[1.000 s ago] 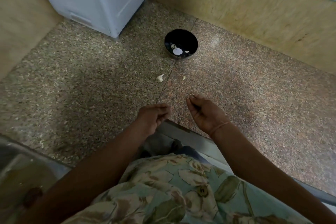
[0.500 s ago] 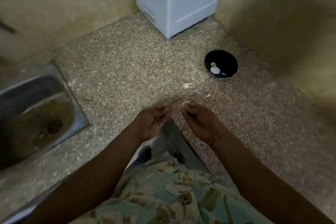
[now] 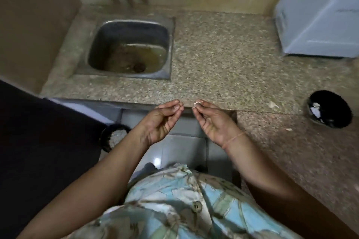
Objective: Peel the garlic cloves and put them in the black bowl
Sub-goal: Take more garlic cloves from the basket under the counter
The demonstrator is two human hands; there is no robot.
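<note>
- Pale garlic scrap (image 3: 198, 103) pinched in right hand (image 3: 214, 122) fingers.
- Left hand (image 3: 165, 120) fingers curled, tips pressed together, just beside.
- Black bowl (image 3: 334, 103) on table (image 3: 223, 54), well right of fingers; garlic clove (image 3: 273, 105) between.

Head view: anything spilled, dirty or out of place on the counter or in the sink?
Yes. The sink holds murky brown water around its drain, and a pale garlic piece lies loose on the counter left of the black bowl.
</note>
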